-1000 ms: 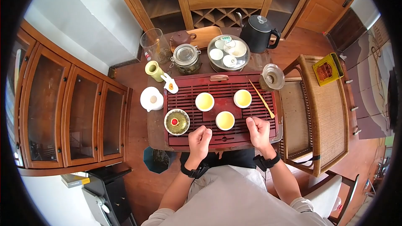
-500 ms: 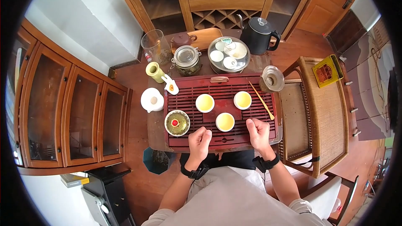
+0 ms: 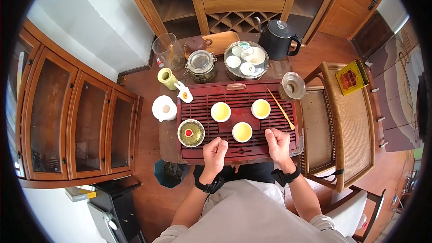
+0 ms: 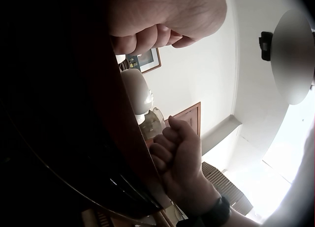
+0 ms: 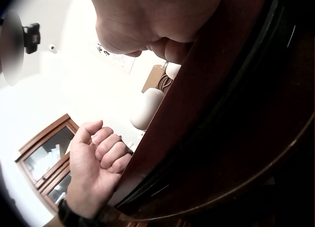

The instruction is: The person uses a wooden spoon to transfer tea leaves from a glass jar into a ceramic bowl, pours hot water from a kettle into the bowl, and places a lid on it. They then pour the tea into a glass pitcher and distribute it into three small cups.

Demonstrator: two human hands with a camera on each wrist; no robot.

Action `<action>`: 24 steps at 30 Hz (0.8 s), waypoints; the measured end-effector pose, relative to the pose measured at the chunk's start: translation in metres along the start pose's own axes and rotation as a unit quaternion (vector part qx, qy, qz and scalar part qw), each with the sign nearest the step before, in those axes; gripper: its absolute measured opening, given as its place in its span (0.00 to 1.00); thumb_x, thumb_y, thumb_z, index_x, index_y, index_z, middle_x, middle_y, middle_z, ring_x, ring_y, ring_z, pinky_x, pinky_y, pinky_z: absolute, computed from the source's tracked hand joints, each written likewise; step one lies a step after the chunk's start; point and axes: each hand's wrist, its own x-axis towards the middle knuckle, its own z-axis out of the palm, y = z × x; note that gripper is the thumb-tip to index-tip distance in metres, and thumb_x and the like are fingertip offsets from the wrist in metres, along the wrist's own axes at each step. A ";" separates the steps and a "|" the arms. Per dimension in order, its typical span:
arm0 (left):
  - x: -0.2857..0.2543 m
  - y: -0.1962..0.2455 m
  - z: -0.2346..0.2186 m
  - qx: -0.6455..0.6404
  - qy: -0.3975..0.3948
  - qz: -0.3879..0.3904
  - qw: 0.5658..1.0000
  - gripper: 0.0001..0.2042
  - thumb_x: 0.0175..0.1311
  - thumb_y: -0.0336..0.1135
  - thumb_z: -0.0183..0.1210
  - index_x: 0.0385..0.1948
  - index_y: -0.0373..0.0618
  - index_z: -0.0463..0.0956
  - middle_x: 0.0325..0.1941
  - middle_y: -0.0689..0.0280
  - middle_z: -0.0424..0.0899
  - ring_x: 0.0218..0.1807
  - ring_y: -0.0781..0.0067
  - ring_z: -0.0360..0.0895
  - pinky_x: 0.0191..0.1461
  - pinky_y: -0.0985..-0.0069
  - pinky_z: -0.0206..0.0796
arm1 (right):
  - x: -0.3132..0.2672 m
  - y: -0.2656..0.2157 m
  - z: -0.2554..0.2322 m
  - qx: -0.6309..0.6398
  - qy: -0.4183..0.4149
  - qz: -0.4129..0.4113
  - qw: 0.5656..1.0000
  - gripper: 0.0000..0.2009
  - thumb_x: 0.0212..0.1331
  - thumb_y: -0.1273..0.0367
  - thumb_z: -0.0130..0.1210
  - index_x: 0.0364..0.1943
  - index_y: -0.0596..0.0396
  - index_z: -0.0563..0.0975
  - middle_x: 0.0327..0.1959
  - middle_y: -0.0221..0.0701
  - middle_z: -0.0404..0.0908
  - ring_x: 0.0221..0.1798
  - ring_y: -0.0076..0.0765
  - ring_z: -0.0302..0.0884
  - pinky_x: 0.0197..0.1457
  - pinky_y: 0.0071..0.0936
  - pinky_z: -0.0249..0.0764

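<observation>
My left hand [image 3: 215, 154] rests in a fist at the front edge of the dark red slatted tea tray [image 3: 198, 90]. Farther right along that edge, my right hand [image 3: 278, 145] is curled too, thumb on top. Both wrist views show curled fingers holding nothing. Between and beyond the hands stand three white teacups of yellow tea: a near one [image 3: 242, 132], a left one [image 3: 220, 112] and a right one [image 3: 261, 109]. A lidded bowl [image 3: 191, 133] with a red knob sits beside my left hand. A thin bamboo stick [image 3: 282, 111] lies beyond my right hand.
Left of the tray are a white pot [image 3: 164, 108] and a green vase [image 3: 167, 78]. Behind it stand a clip-top jar [image 3: 200, 66], a clear-lidded pan [image 3: 246, 60] with cups and a black kettle [image 3: 280, 39]. A strainer pitcher [image 3: 292, 85] stands right, near a wicker chair [image 3: 355, 121].
The hands and the tea things keep their places; only the head view has shifted very slightly.
</observation>
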 end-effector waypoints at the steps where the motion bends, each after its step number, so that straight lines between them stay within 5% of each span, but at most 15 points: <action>1: 0.000 -0.001 0.000 0.000 0.000 0.000 1.000 0.21 0.80 0.35 0.59 0.23 0.48 0.60 0.21 0.77 0.62 0.25 0.86 0.55 0.28 0.79 0.46 | 0.000 0.000 0.000 0.003 0.000 -0.002 1.000 0.25 0.76 0.70 0.60 0.18 0.58 0.64 0.16 0.22 0.56 0.22 0.18 0.49 0.23 0.30 0.50; 24: 0.000 -0.001 0.000 0.005 0.003 0.002 1.000 0.21 0.80 0.35 0.58 0.22 0.48 0.59 0.21 0.76 0.61 0.24 0.86 0.55 0.28 0.79 0.46 | 0.000 -0.005 -0.001 -0.005 -0.001 0.001 1.000 0.25 0.76 0.69 0.60 0.18 0.59 0.65 0.15 0.24 0.56 0.22 0.19 0.49 0.23 0.30 0.50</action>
